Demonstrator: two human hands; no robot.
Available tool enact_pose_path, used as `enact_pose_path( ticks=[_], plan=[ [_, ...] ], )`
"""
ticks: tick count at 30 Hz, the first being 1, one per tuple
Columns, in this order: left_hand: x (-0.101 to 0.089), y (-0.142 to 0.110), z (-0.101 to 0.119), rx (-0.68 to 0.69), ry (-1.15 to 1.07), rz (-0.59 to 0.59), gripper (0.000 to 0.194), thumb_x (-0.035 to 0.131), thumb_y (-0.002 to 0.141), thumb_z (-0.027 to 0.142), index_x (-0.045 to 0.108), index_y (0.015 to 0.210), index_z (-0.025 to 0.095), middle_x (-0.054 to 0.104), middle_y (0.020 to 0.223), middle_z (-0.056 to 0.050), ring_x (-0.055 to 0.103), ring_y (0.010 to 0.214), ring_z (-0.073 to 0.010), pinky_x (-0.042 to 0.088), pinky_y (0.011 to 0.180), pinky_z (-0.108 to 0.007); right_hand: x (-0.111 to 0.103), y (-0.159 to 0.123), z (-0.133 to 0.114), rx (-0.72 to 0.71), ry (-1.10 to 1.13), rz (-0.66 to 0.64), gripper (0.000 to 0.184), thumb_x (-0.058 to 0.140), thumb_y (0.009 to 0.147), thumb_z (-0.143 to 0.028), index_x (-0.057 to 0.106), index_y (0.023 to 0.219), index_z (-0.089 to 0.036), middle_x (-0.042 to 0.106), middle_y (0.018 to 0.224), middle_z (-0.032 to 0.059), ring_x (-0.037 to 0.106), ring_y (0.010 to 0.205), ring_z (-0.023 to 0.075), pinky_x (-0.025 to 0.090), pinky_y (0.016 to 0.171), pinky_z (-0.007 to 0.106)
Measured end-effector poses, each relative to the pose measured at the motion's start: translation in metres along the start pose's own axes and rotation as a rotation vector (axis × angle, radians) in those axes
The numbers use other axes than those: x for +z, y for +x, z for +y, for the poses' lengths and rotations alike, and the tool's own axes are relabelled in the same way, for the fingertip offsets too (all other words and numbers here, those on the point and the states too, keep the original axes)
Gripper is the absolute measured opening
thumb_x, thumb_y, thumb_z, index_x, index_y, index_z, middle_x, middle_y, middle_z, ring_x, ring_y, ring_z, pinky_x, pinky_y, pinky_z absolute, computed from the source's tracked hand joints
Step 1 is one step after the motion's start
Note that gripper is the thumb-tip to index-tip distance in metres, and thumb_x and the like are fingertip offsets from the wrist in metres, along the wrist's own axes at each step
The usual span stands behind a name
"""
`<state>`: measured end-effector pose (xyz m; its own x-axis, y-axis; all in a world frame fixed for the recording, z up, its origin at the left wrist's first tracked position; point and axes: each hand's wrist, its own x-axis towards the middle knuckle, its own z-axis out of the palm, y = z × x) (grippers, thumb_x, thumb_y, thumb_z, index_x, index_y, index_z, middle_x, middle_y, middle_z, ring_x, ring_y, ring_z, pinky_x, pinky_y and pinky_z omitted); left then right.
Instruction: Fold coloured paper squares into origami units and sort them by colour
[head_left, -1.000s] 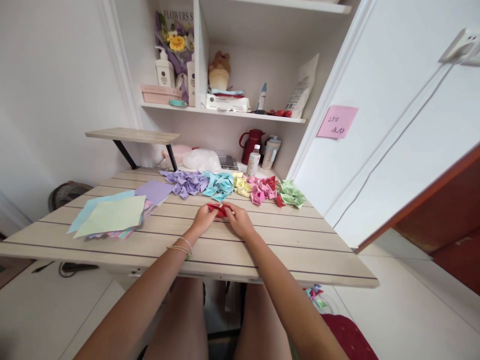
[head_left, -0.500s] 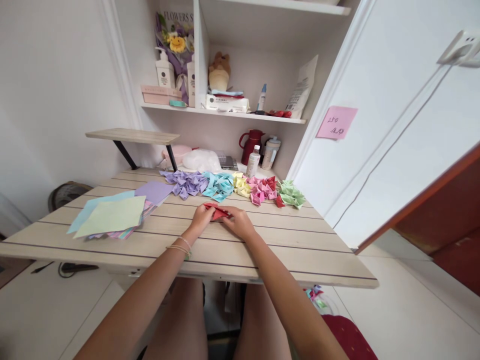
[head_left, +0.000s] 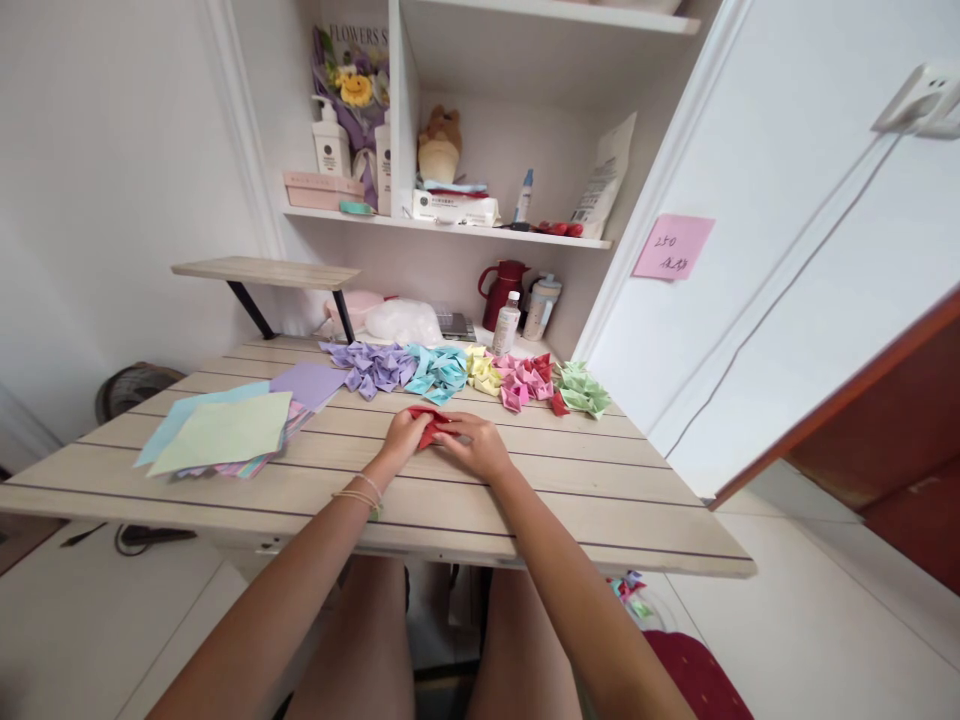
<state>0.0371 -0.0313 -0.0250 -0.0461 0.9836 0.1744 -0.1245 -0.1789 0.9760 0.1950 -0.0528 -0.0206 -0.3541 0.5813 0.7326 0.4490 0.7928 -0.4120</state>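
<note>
A partly folded piece of red paper (head_left: pixel 429 432) is between my two hands, just above or on the wooden desk (head_left: pixel 300 500). My left hand (head_left: pixel 405 438) is closed on its left side, thumb on top. From the right, my right hand (head_left: pixel 478 446) grips the paper's other side with bent fingers, which cover part of it. Behind my hands lie heaps of folded paper pieces in purple (head_left: pixel 375 368), blue (head_left: pixel 439 373), yellow (head_left: pixel 483 370), pink (head_left: pixel 521 380) and green (head_left: pixel 583 389). A few red ones sit by the pink heap.
Flat paper sheets (head_left: pixel 225 430) are stacked at the left. Behind the heaps stand a bottle (head_left: pixel 507 322), a red jug (head_left: pixel 504 290) and a tumbler (head_left: pixel 541 306). A small raised shelf (head_left: pixel 266 270) rises over the desk's back left. Shelves with toiletries are above.
The red paper has turned and opened somewhat between my hands. My right fingers have shifted a little over it, while my left hand stays nearly in place.
</note>
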Motion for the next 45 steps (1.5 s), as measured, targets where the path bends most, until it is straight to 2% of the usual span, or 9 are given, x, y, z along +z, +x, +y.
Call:
enact_pose_path(
  ticks=[7,14,18,25,30,34,37,41,45],
  plan=[
    [0.005,-0.007,0.007,-0.066,-0.066,-0.089,0.026,0.064,0.064,0.025,0.064,0.086,0.012,0.068,0.074,-0.006,0.064,0.065,-0.0167,0.052,0.059,-0.027,0.004,0.0,0.006,0.001,-0.061,0.027,0.022,0.056,0.081,-0.023,0.066,0.101,-0.02,0.068,0.101,0.0087,0.063,0.093,0.0185,0.051,0.085,0.031],
    [0.004,-0.004,0.001,-0.017,0.113,-0.101,0.024,0.062,0.071,0.036,0.06,0.077,0.013,0.053,0.045,0.003,0.047,0.035,-0.0079,0.036,0.036,-0.017,0.003,-0.003,0.006,-0.013,-0.154,0.04,0.023,0.046,0.085,-0.018,0.066,0.098,-0.021,0.068,0.099,0.0082,0.063,0.091,0.0182,0.051,0.082,0.03],
    [0.004,-0.005,0.0,-0.056,0.079,-0.147,0.025,0.06,0.074,0.033,0.057,0.088,0.013,0.062,0.058,-0.001,0.058,0.044,-0.0114,0.046,0.043,-0.021,0.003,-0.002,0.003,0.02,-0.156,0.006,0.021,0.05,0.084,-0.025,0.065,0.098,-0.021,0.069,0.099,0.0077,0.064,0.089,0.0179,0.05,0.08,0.028],
    [0.005,-0.008,-0.003,0.09,0.22,-0.184,0.021,0.056,0.072,0.017,0.061,0.092,0.014,0.062,0.059,0.001,0.058,0.047,-0.0104,0.047,0.047,-0.021,0.003,-0.001,-0.002,0.33,-0.268,-0.01,0.026,0.053,0.08,-0.029,0.056,0.105,-0.024,0.07,0.079,0.001,0.064,0.065,0.0159,0.045,0.059,0.023],
    [0.004,-0.009,-0.001,0.15,0.255,-0.221,0.034,0.056,0.073,0.019,0.062,0.106,0.014,0.064,0.066,0.0,0.055,0.046,-0.0076,0.045,0.046,-0.019,0.002,0.002,0.003,0.427,0.001,0.086,0.039,0.049,0.078,-0.024,0.05,0.117,-0.02,0.066,0.066,-0.0021,0.06,0.056,0.0137,0.045,0.058,0.024],
    [0.004,-0.009,0.003,0.128,0.108,-0.227,0.043,0.063,0.07,0.026,0.061,0.111,0.013,0.068,0.074,-0.004,0.059,0.054,-0.0107,0.05,0.055,-0.024,0.003,0.004,0.011,0.523,0.428,0.168,0.029,0.047,0.076,-0.028,0.062,0.098,-0.017,0.066,0.066,0.0006,0.06,0.056,0.0138,0.049,0.058,0.026],
    [0.005,-0.01,0.009,0.119,0.032,-0.213,0.038,0.071,0.063,0.027,0.067,0.098,0.012,0.07,0.075,-0.005,0.062,0.059,-0.0139,0.052,0.062,-0.028,0.003,0.005,0.016,0.61,0.695,0.205,0.024,0.052,0.072,-0.031,0.065,0.087,-0.017,0.068,0.073,0.0026,0.063,0.061,0.0158,0.052,0.061,0.03],
    [0.005,-0.012,0.018,0.137,0.054,-0.102,0.025,0.072,0.061,0.034,0.07,0.073,0.013,0.069,0.07,-0.005,0.062,0.063,-0.0166,0.051,0.065,-0.029,0.0,0.005,0.017,0.633,0.783,0.168,0.024,0.065,0.067,-0.036,0.066,0.083,-0.018,0.07,0.08,0.0042,0.065,0.07,0.0183,0.053,0.068,0.033],
    [0.004,-0.01,0.019,0.154,0.058,-0.062,0.027,0.067,0.066,0.04,0.066,0.069,0.013,0.067,0.067,-0.003,0.061,0.064,-0.0157,0.049,0.063,-0.026,-0.002,0.006,0.016,0.614,0.72,0.126,0.031,0.068,0.066,-0.044,0.066,0.078,-0.017,0.07,0.076,0.0051,0.064,0.07,0.019,0.053,0.068,0.033]
  ],
)
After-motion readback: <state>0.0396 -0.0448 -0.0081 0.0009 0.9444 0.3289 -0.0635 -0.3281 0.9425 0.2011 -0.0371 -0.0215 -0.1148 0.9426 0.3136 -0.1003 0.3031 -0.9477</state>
